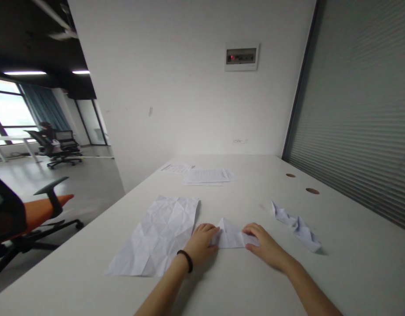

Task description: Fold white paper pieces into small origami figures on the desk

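A small folded sheet of white paper (231, 237) lies on the white table in front of me, with a peaked top and a straight lower edge. Its left end is pinched by my left hand (202, 241), which has a dark band on the wrist. My right hand (263, 243) grips the right end between thumb and fingers. Left of my hands lies a large creased sheet of paper (163, 232), its corner close beside my left hand. Off to the right rest folded paper boats (298, 228), end to end.
Printed sheets (207, 175) lie farther back on the table (248, 193). Two round holes (312, 191) sit near its right edge, beside a blind-covered glass partition (354, 131). A wall closes the far end. An orange office chair (41, 213) stands at the left; a person sits far behind.
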`<move>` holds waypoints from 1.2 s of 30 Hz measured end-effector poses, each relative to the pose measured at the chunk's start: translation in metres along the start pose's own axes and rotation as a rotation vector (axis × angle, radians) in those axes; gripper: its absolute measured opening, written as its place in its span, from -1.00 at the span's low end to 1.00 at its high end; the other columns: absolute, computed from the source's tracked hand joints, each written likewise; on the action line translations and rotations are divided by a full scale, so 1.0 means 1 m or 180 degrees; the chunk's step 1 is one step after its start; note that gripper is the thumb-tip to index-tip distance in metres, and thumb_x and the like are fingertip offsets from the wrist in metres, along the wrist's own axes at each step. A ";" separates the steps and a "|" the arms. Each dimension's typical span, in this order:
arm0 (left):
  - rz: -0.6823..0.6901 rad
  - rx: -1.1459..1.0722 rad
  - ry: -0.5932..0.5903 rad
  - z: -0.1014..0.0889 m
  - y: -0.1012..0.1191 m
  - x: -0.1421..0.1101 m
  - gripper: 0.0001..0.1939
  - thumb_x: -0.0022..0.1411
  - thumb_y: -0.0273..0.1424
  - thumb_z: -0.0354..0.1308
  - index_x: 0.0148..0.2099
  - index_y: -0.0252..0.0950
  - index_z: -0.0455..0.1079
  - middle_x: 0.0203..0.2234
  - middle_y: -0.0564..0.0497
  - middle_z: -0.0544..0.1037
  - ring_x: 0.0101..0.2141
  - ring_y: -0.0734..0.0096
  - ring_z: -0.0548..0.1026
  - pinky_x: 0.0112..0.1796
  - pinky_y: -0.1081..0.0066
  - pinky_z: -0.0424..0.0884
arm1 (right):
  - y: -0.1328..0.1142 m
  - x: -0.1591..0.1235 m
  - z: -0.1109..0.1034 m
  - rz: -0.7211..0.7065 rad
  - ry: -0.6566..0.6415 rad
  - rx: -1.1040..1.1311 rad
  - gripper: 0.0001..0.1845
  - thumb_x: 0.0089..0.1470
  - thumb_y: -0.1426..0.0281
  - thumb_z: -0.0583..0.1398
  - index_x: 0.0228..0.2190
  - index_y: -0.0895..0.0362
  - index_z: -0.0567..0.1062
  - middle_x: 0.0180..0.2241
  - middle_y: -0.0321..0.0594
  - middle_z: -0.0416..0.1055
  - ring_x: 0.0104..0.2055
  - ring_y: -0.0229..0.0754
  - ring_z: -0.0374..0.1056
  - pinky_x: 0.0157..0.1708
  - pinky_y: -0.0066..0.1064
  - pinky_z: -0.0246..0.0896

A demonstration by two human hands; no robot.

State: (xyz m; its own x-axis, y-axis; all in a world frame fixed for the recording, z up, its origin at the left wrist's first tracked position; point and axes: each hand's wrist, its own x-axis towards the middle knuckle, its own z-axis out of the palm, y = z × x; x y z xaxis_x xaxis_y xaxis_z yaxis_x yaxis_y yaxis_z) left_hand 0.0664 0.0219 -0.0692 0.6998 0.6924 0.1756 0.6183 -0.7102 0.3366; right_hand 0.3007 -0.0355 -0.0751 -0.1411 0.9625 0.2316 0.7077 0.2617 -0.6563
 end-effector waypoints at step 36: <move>-0.0277 0.0243 -0.0257 0.018 0.057 -0.009 -0.41 0.11 -0.14 -0.04 0.14 -0.31 0.07 0.11 -0.24 0.08 0.11 -0.03 -0.04 0.02 -0.14 -0.22 | -0.018 -0.003 0.004 0.0203 -0.0382 0.0498 -0.79 -0.10 0.44 0.08 -0.62 0.14 0.49 -0.05 -0.15 0.28 -0.04 -0.11 0.18 -0.12 -0.28 0.12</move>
State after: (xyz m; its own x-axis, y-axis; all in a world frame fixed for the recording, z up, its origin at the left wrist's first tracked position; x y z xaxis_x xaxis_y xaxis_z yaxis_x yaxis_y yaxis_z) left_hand 0.1014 -0.0268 -0.0680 0.6671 0.7414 0.0727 0.7010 -0.6578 0.2755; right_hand 0.2858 -0.0425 -0.0668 -0.1877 0.9766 0.1049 0.6030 0.1989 -0.7725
